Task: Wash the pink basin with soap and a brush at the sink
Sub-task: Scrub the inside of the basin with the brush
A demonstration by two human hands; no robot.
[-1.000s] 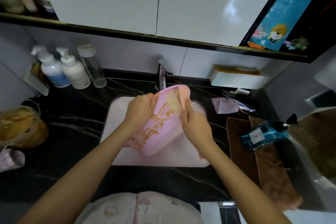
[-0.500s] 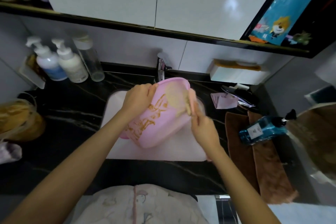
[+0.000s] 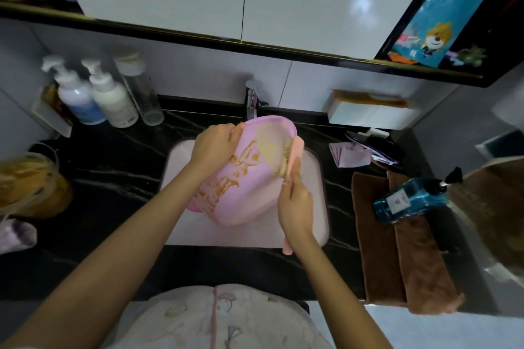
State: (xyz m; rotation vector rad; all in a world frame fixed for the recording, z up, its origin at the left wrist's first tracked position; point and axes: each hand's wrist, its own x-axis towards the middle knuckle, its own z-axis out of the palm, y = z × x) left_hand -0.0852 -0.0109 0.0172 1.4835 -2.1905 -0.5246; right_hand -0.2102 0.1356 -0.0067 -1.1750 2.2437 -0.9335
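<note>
Bathroom, white cabinet doors above a black marbled table (image 3: pixel 113 193); white sink (image 3: pixel 181 207) set into it, tap (image 3: pixel 251 102) at the sink's far edge.

- Pink basin (image 3: pixel 249 198): held over the sink, tilted on edge, its rim toward the tap. Gold pattern on the face toward the camera, with a pale soapy patch near the rim.
- Left hand (image 3: pixel 212 147): forearm reaches in from the near left of the sink. The fingers are curled over the basin's rim and grip it.
- Right hand (image 3: pixel 295 207): forearm comes in from the near right of the sink, wrist bent toward the basin. The fingers are wrapped round the pink handle of a brush (image 3: pixel 297 147); the pale bristles press against the basin beside the soapy patch. The handle's tail shows below the wrist.
- Left of the sink: two white pump bottles (image 3: pixel 110 99) by the wall.
- Right of the sink: a blue pump bottle (image 3: pixel 411 201) lying on brown towels (image 3: pixel 380 235).
</note>
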